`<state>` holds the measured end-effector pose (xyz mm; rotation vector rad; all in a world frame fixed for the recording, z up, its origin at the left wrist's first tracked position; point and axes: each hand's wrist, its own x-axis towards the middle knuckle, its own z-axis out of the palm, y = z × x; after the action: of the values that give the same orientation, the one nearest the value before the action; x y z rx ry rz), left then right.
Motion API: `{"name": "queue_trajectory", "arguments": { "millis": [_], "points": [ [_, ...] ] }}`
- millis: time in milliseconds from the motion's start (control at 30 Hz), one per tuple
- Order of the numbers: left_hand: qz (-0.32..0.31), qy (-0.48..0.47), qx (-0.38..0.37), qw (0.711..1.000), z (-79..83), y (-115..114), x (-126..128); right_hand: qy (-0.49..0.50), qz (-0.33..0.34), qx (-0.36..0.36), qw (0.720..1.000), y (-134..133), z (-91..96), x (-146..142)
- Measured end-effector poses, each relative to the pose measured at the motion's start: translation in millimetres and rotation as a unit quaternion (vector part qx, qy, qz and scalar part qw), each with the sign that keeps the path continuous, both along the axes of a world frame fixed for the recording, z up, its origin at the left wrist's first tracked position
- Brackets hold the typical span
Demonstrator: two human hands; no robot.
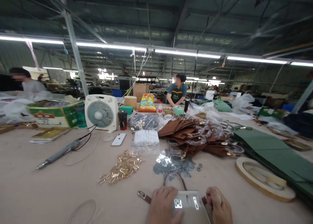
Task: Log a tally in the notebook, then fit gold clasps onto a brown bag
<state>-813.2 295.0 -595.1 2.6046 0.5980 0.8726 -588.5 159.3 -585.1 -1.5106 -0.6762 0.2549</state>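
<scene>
A pale handbag (pixel 193 211) with two shiny metal plates on its face lies at the bottom edge of the view. Its dark brown handle (pixel 174 174) arches up behind it. My left hand (pixel 163 202) grips the bag's left side, fingers over the top and thumb across the face. Beyond that hand, a brown strap end with a metal fitting (pixel 143 195) sticks out. At the bag's right side my right hand (pixel 218 204) is closed, its fingertips pinching the other brown strap end (pixel 204 200). The lower part of the bag is cut off by the frame.
Gold metal fittings (pixel 122 168) and grey metal plates (pixel 171 163) lie beyond the bag. Behind are brown bag pieces (pixel 190 134), a phone (pixel 118 139) and a fan (pixel 101 113). An electric screwdriver (pixel 58 154) lies left, tape rolls (pixel 264 180) right. A co-worker (pixel 178 90) stands opposite.
</scene>
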Motion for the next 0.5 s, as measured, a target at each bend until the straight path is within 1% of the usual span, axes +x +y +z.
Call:
{"name": "queue_trajectory", "arguments": {
  "millis": [100, 167, 233, 300, 400, 500],
  "points": [
    [0.030, -0.047, -0.034, 0.998, 17.2, -15.2, -5.0, -0.027, -0.003, 0.010, 1.000, -3.9, 0.2, 6.0],
    [0.044, -0.087, -0.063, 0.993, 23.5, -18.8, -3.7, -0.020, -0.006, 0.025, 0.999, -3.6, -0.7, 10.4],
    [0.056, -0.120, -0.093, 0.987, 24.6, -18.5, -0.6, 0.008, -0.010, 0.049, 0.999, -2.6, -2.5, 14.4],
    [0.058, -0.132, -0.117, 0.983, 23.3, -16.9, 2.4, 0.032, -0.015, 0.069, 0.997, -2.2, -4.4, 17.5],
    [0.054, -0.120, -0.138, 0.982, 23.1, -16.2, 5.6, 0.037, -0.016, 0.079, 0.996, -3.3, -6.7, 20.0],
    [0.054, -0.096, -0.148, 0.983, 26.8, -18.4, 7.5, 0.034, -0.015, 0.079, 0.996, -5.6, -7.3, 20.7]
  ]
}}
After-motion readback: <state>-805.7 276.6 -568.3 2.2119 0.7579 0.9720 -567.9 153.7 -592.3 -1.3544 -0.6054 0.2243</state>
